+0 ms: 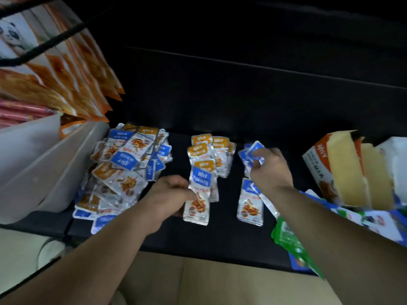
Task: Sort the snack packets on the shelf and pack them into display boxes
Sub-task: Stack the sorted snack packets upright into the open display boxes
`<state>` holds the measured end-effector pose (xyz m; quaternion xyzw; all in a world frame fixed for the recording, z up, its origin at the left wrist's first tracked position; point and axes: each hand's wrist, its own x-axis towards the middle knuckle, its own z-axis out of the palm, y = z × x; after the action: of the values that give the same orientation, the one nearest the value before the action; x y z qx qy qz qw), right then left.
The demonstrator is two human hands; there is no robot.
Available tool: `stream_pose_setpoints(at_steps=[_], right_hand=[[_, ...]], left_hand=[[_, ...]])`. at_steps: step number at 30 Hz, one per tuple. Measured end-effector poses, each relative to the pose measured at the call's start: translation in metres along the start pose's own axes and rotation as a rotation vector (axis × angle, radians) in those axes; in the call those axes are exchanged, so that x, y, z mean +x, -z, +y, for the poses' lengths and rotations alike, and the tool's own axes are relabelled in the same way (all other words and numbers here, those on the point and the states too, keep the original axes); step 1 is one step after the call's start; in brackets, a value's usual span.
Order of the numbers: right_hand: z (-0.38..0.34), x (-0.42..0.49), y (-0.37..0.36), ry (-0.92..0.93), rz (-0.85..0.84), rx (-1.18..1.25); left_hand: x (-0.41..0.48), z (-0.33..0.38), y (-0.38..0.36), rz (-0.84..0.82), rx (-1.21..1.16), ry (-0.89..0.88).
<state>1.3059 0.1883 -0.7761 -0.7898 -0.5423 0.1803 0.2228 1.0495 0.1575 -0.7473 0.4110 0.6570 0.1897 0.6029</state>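
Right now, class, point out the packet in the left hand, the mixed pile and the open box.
packet (pixel 201 176): head view, its blue band.
mixed pile (pixel 123 172): head view, a middle packet.
open box (pixel 343 164): head view, yellow flap.

Dark shelf (pixel 220 238), mixed packet heap (pixel 125 170), orange-label packets (pixel 209 148), blue-label packets (pixel 250 203), open display boxes (pixel 343 170)

Dim black shelf (pixel 220 236), dark back panel (pixel 242 95) behind

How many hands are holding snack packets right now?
2. The left hand holds a blue-topped packet at mid-shelf; the right hand grips blue packets further right. No other hand shows.
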Motion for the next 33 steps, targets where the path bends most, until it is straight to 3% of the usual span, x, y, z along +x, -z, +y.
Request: stream_pose_setpoints(at_steps=[4,12,17,24,29,33], right_hand=[[0.057,-0.014,0.041,-0.223,-0.128,-0.046],[0.090,-0.024,0.051,-0.229,-0.317,-0.093],[0.101,-0.033,0.034,-0.206,-0.257,-0.193],[0.091,-0.019,0.029,-0.291,-0.176,0.014],[0.095,-0.019,0.021,-0.301,-0.161,-0.091],[0.087,-0.024,0.023,-0.324,-0.162,0.016]], left_hand=[[-0.001,-0.006,-0.054,-0.095,-0.001,-0.061],[0.019,-0.014,-0.128,-0.075,-0.041,-0.015],[0.029,-0.026,-0.148,0.057,0.185,-0.125],[0.042,-0.029,-0.158,0.147,0.232,-0.171],[0.044,-0.029,-0.160,0.174,0.231,-0.206],[0.042,-0.030,-0.160,0.173,0.207,-0.218]])
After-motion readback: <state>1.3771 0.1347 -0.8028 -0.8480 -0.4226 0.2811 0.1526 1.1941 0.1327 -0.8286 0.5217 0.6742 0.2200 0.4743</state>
